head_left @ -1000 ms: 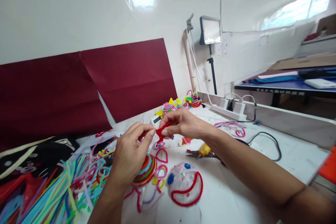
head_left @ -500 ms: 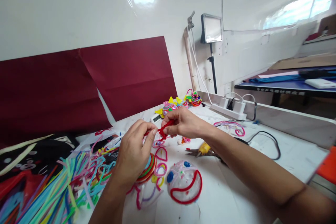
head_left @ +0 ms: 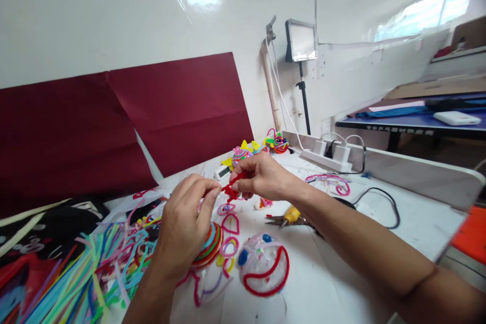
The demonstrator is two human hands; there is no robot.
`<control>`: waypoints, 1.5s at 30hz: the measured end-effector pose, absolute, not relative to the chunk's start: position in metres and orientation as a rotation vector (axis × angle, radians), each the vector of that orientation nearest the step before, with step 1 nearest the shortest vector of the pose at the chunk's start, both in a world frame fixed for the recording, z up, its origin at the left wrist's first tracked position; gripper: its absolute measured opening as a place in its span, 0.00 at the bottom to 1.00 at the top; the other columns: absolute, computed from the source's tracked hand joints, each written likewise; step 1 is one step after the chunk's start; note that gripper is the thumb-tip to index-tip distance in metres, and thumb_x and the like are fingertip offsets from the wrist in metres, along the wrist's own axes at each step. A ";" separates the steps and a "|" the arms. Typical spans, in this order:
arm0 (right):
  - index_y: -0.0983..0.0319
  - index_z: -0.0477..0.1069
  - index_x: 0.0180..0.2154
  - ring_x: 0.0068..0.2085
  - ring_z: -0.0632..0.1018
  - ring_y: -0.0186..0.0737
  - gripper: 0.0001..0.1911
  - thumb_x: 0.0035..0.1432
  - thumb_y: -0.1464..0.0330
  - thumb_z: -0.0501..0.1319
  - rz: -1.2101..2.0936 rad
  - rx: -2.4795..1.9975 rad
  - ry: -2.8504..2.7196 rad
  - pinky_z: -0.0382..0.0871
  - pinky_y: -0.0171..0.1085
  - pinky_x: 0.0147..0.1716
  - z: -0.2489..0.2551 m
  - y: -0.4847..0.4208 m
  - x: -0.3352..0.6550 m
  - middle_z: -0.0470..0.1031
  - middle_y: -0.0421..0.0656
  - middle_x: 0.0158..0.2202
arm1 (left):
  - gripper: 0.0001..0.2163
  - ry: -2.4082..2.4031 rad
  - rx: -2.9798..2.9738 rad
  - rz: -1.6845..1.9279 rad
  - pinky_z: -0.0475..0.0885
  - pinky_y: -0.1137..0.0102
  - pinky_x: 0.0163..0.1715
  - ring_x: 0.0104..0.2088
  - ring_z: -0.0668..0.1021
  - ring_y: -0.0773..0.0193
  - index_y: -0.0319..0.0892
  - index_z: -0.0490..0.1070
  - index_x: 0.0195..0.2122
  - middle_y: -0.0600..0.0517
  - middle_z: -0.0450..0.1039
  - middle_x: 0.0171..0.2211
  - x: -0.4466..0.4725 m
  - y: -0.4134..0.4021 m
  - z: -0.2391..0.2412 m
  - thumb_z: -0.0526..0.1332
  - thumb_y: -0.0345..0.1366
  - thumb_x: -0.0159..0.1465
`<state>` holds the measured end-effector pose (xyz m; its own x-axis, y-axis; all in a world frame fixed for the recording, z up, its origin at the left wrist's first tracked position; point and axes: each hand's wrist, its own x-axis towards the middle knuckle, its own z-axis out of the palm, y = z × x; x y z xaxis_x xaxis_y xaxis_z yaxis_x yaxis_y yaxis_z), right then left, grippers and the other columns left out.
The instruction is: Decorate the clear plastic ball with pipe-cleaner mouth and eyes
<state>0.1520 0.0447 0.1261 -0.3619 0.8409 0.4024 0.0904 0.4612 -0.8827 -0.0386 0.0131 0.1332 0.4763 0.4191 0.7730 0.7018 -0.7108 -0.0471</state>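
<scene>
Both hands meet above the white table around a bent red pipe cleaner [head_left: 230, 191]. My left hand [head_left: 189, 212] pinches its left end between thumb and forefinger. From the other side, my right hand [head_left: 260, 177] grips it with curled fingers, which hide part of it. Beneath them lies a clear dome [head_left: 264, 268] with blue eye spots and a red pipe-cleaner mouth outline. A striped coiled disc [head_left: 210, 248] sits partly behind my left hand. Between disc and dome are a pink loop [head_left: 230, 224] and a pink-and-purple ring [head_left: 229, 247].
Loose coloured pipe cleaners [head_left: 76, 273] heap at the left. Pliers [head_left: 281, 219] and a yellow-nozzled tool [head_left: 292, 214] lie by my right forearm. Finished colourful figures [head_left: 279, 143] and a small digital timer [head_left: 223, 172] stand at the back. A power strip [head_left: 330, 161] with cables runs along the right edge.
The whole view has shifted slightly, with things appearing a little further left. Both hands keep their hold on the red pipe cleaner, with only small finger movement.
</scene>
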 end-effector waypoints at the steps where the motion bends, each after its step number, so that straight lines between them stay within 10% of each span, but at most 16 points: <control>1: 0.66 0.74 0.27 0.21 0.73 0.31 0.03 0.51 0.78 0.65 1.017 -0.795 -1.743 0.67 0.31 0.21 0.127 0.044 0.152 0.73 0.39 0.20 | 0.06 -0.928 -2.361 -1.096 0.67 0.69 0.36 0.34 0.73 0.63 0.41 0.69 0.33 0.52 0.70 0.31 -0.038 0.013 0.134 0.55 0.30 0.67; 24: 0.64 0.69 0.33 0.26 0.72 0.31 0.03 0.55 0.72 0.63 1.183 -0.573 -1.642 0.68 0.33 0.28 0.122 0.048 0.145 0.72 0.39 0.25 | 0.06 -1.129 -2.386 -1.255 0.67 0.72 0.35 0.34 0.75 0.66 0.43 0.73 0.35 0.55 0.74 0.33 -0.048 0.016 0.133 0.58 0.37 0.66; 37: 0.63 0.67 0.38 0.37 0.73 0.40 0.15 0.56 0.61 0.67 -0.140 -0.664 -1.861 0.69 0.39 0.37 0.100 0.046 0.127 0.71 0.45 0.37 | 0.06 -1.412 -2.136 -1.494 0.70 0.74 0.31 0.28 0.76 0.67 0.44 0.75 0.32 0.56 0.77 0.29 -0.043 0.015 0.131 0.61 0.38 0.61; 45: 0.63 0.69 0.33 0.28 0.74 0.31 0.09 0.51 0.70 0.68 0.659 -0.519 -1.590 0.70 0.32 0.29 0.102 0.043 0.117 0.73 0.38 0.28 | 0.05 -1.337 -2.090 -1.472 0.70 0.75 0.32 0.27 0.77 0.68 0.44 0.74 0.33 0.57 0.77 0.28 -0.041 0.016 0.128 0.60 0.37 0.62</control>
<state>0.1173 0.0431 0.1020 -0.1231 0.6696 0.7324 -0.0441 0.7336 -0.6781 -0.0406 0.0162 0.1284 0.0654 0.5313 0.8446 0.7900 -0.5447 0.2815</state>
